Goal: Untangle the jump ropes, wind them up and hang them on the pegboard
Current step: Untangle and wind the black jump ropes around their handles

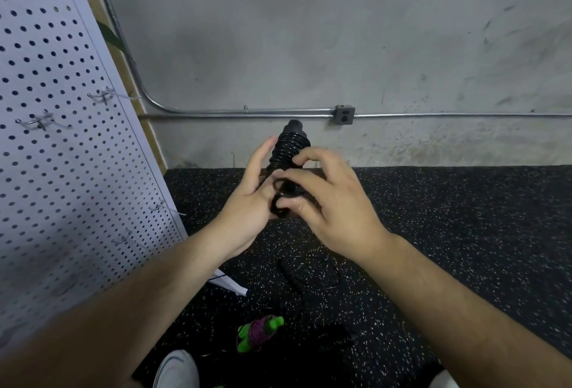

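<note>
The black rope points up (toward the wall); the left hand braces it with straight fingers, and the right hand pinches its bottom loop.

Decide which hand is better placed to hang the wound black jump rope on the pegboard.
Probably the left hand: it lies against the black jump rope on the pegboard side; the right hand pinches its cord.

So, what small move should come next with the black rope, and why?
Probably tuck the loose loop under the coils. The rope is already wound tightly round its handles, the right hand pinches that loop at the lower end, and the left hand lies against the bundle. Untucked, it may unwind before hanging.
</note>
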